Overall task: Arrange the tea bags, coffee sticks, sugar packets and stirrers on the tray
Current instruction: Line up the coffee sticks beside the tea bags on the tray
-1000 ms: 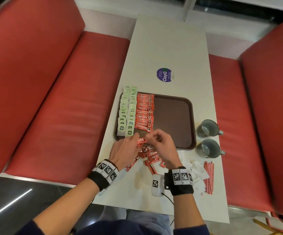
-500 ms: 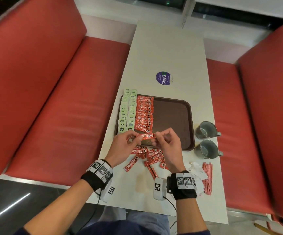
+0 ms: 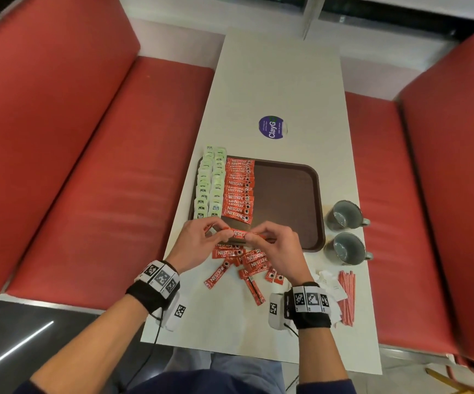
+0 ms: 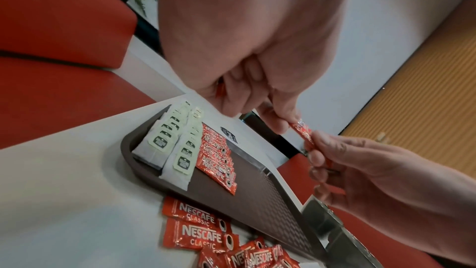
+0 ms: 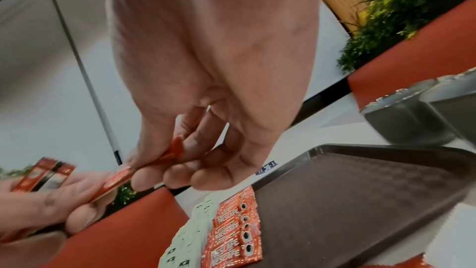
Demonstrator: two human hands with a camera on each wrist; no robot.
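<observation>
Sugar packets (image 3: 329,282) partly hidden behind the right hand (image 3: 278,251)

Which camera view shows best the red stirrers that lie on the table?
The head view. There the red stirrers lie in full as a bundle on the table, beside the right hand and near the cups. The left wrist and right wrist views do not show them at all.
</observation>
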